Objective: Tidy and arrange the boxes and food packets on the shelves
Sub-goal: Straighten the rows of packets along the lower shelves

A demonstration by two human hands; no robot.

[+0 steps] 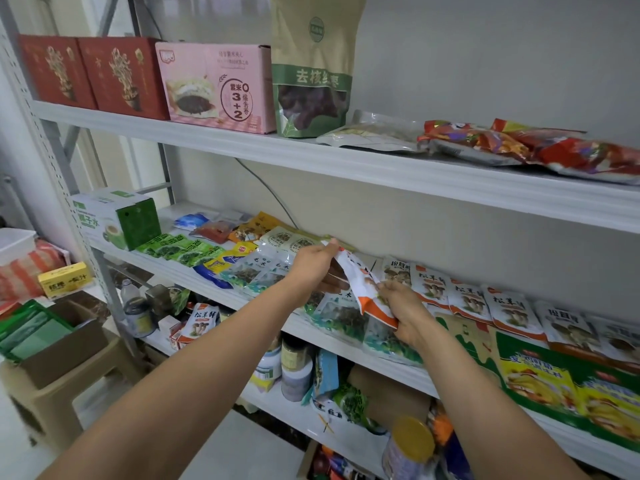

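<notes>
A white-and-orange packet (358,282) is held above the front of the middle shelf (322,337), tilted, between both hands; the left grip (313,261) pinches its top corner with thumb and fingertips, and the right grip (405,313) grasps its lower orange edge with curled fingers. Under it lie clear packets with dark contents (343,317), overlapping along the shelf front. Just to the right a row of like mushroom packets (464,292) lies overlapped, labels up. To the left lie green packets (180,247) in a fanned row, with blue and yellow ones beside them, and a green box (117,220) stands at the far left end. On the top shelf (346,164) two red boxes (93,74) stand side by side, touching a pink box (214,84); a kraft pouch (313,74) stands upright next to it; flat red packets (519,143) lie further right. Jars (294,368) and more packets crowd the lower shelf; a stool (69,393) at the left carries a carton.
</notes>
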